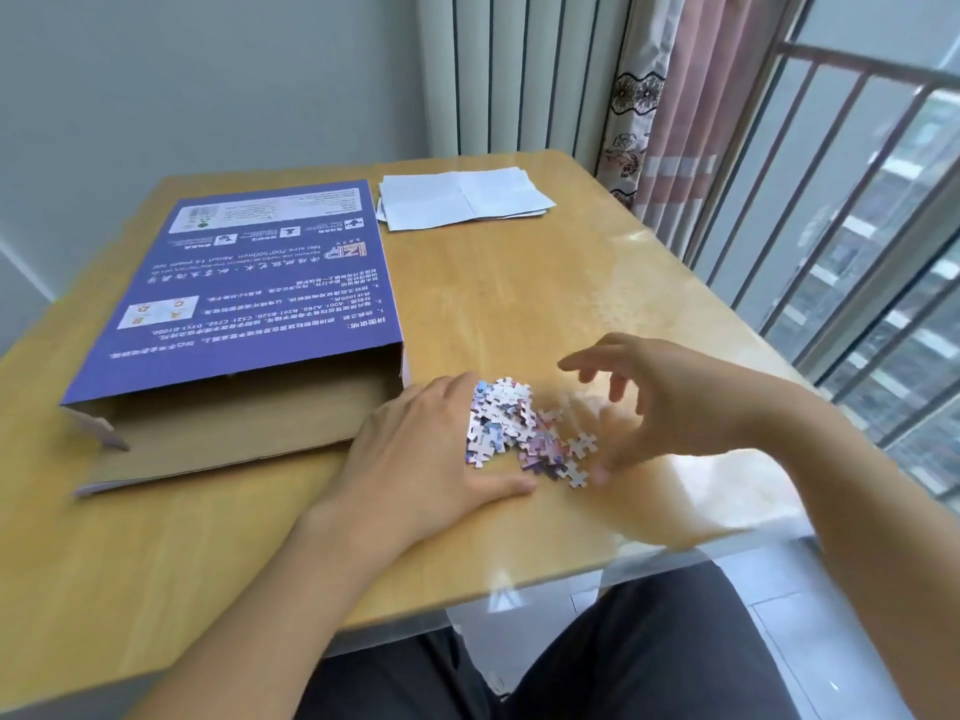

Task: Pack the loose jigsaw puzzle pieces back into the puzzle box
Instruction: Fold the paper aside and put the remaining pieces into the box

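A small heap of loose puzzle pieces point(519, 428), white, blue and pink, lies on the wooden table point(519, 314) near its front edge. My left hand point(431, 449) lies flat on the table against the heap's left side, fingers straight, thumb stretched along the front. My right hand point(670, 402) hovers at the heap's right side, fingers spread and loosely bent, blurred, holding nothing I can make out. The flat purple puzzle box point(249, 283) lies to the left, printed side up, its near end open with the brown flap point(228, 428) folded out toward me.
A stack of folded white papers point(462, 197) lies at the table's far side. A curtain and a barred window stand close on the right. A radiator is behind the table. My legs sit below the table's front edge.
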Action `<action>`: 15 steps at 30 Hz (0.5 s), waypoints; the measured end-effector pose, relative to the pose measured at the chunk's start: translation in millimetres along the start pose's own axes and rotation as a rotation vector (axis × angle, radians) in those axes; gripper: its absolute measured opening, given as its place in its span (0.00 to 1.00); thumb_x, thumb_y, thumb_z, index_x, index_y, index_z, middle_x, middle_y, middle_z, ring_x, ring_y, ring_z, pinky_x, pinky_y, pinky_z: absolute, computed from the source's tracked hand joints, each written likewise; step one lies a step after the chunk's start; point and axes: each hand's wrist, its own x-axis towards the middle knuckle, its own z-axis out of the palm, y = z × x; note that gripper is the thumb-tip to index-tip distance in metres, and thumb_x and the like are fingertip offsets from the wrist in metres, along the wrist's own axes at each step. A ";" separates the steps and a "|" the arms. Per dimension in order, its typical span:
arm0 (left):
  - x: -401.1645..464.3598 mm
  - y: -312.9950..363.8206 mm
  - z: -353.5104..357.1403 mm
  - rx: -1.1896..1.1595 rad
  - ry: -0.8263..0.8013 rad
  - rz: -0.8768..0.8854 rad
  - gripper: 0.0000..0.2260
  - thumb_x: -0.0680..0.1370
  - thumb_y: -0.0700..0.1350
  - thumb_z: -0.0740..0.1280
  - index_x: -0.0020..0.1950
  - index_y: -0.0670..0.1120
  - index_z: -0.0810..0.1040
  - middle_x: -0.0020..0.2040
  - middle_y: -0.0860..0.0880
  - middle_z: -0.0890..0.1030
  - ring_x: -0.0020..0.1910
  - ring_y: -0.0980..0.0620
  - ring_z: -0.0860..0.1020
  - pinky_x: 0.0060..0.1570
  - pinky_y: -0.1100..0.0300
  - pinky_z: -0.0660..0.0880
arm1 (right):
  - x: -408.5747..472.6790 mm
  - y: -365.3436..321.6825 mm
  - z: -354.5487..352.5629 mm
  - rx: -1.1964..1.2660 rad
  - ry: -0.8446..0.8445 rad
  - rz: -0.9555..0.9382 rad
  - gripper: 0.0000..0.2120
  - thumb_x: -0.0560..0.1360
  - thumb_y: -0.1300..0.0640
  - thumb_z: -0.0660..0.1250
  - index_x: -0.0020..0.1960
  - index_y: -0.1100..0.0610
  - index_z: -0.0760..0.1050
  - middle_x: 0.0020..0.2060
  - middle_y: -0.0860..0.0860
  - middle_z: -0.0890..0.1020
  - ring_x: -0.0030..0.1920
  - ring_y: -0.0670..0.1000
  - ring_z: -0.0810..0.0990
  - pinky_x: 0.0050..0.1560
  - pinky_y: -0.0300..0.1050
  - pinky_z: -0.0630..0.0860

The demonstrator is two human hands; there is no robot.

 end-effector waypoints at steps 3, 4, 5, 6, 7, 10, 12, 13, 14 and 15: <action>1.2 10.3 5.6 0.048 0.006 -0.068 0.41 0.66 0.78 0.62 0.68 0.52 0.67 0.63 0.54 0.75 0.64 0.50 0.71 0.58 0.56 0.71 | -7.4 3.2 14.5 -0.023 -0.007 0.054 0.43 0.57 0.34 0.80 0.69 0.42 0.72 0.54 0.39 0.73 0.44 0.42 0.79 0.48 0.40 0.77; 1.6 12.3 8.7 0.026 0.012 -0.089 0.40 0.66 0.77 0.62 0.67 0.52 0.68 0.62 0.53 0.75 0.63 0.50 0.71 0.59 0.56 0.71 | -6.5 1.9 20.1 0.010 0.042 0.043 0.37 0.59 0.36 0.81 0.65 0.43 0.75 0.52 0.39 0.73 0.43 0.43 0.79 0.47 0.40 0.78; 1.4 14.1 11.7 -0.006 0.021 -0.098 0.38 0.67 0.76 0.63 0.67 0.51 0.69 0.62 0.53 0.75 0.63 0.49 0.71 0.60 0.56 0.71 | -4.9 0.7 24.6 0.045 0.097 0.035 0.32 0.61 0.39 0.81 0.62 0.44 0.78 0.51 0.41 0.75 0.42 0.43 0.79 0.47 0.42 0.78; 1.1 16.3 15.3 -0.041 0.032 -0.097 0.36 0.68 0.74 0.64 0.66 0.51 0.70 0.61 0.53 0.76 0.61 0.49 0.71 0.60 0.56 0.71 | -3.8 -0.1 28.3 0.073 0.149 0.033 0.28 0.63 0.42 0.82 0.60 0.46 0.80 0.49 0.42 0.76 0.41 0.43 0.79 0.47 0.43 0.79; 0.7 17.8 19.1 -0.077 0.051 -0.085 0.33 0.69 0.73 0.66 0.65 0.52 0.71 0.60 0.54 0.76 0.60 0.49 0.72 0.59 0.57 0.70 | -1.5 -1.3 32.4 0.094 0.198 0.028 0.25 0.64 0.44 0.82 0.58 0.47 0.81 0.47 0.42 0.77 0.40 0.43 0.79 0.47 0.43 0.78; 1.3 20.8 24.4 -0.192 0.086 -0.054 0.28 0.70 0.66 0.71 0.63 0.51 0.74 0.59 0.55 0.77 0.57 0.50 0.71 0.55 0.61 0.66 | 6.8 -7.5 46.0 0.173 0.334 0.020 0.24 0.65 0.45 0.81 0.58 0.48 0.81 0.45 0.43 0.78 0.40 0.42 0.78 0.42 0.35 0.75; 1.8 19.5 23.6 -0.314 0.103 -0.046 0.27 0.69 0.61 0.75 0.63 0.52 0.75 0.54 0.57 0.77 0.56 0.53 0.72 0.52 0.64 0.66 | 12.9 -12.1 50.9 0.225 0.364 0.029 0.27 0.65 0.45 0.81 0.61 0.48 0.79 0.49 0.44 0.78 0.41 0.42 0.78 0.42 0.31 0.73; 1.4 17.6 22.4 -0.386 0.116 -0.047 0.27 0.68 0.59 0.77 0.63 0.53 0.75 0.51 0.60 0.77 0.53 0.57 0.73 0.50 0.66 0.66 | 15.3 -14.0 50.2 0.237 0.349 0.033 0.30 0.65 0.46 0.82 0.64 0.48 0.78 0.51 0.44 0.78 0.42 0.42 0.78 0.43 0.31 0.74; 0.0 14.9 21.3 -0.460 0.133 -0.057 0.28 0.66 0.57 0.79 0.63 0.55 0.76 0.48 0.63 0.76 0.50 0.62 0.74 0.47 0.70 0.67 | 16.4 -15.0 47.3 0.241 0.315 0.033 0.33 0.64 0.45 0.82 0.66 0.47 0.76 0.54 0.44 0.77 0.44 0.42 0.78 0.45 0.32 0.75; -1.9 11.6 20.3 -0.527 0.148 -0.078 0.29 0.65 0.56 0.81 0.63 0.57 0.76 0.46 0.65 0.75 0.48 0.65 0.74 0.46 0.74 0.68 | 16.5 -15.9 42.9 0.243 0.264 0.034 0.38 0.62 0.44 0.83 0.69 0.46 0.73 0.57 0.44 0.76 0.45 0.42 0.78 0.46 0.34 0.76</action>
